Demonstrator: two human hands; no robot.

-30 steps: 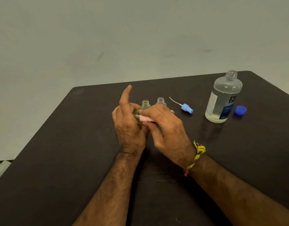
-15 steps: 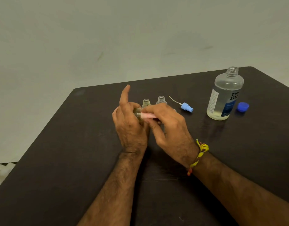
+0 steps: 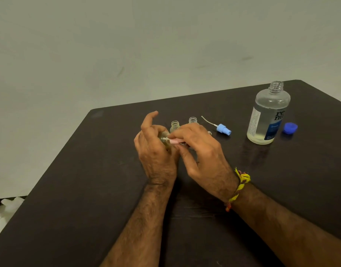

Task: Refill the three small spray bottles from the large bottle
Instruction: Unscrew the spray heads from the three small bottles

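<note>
A small spray bottle is being held in the left hand, whose fingers are curled round it while the index finger is raised clear. A pink spray top is being pinched by the right hand at the mouth of that bottle; whether it is being screwed on or taken off cannot be told, since the neck is largely covered by the fingers. A yellowish tint is showing through the held bottle, so it is probably being capped after filling; this is a judgement only.

Two further small bottles are standing uncapped on the dark surface, just behind the hands and close beside each other. Their fill levels are hidden by the hands. A blue spray top with its dip tube is lying on the surface to their right, apart from any bottle. A third top is not clearly being shown.

The large bottle is standing upright and open near the right far corner, well apart from the hands, with liquid remaining low in it. Its blue cap is resting just beside it.

At least two small bottles are waiting to be closed, and the large bottle is yet to be recapped.
</note>
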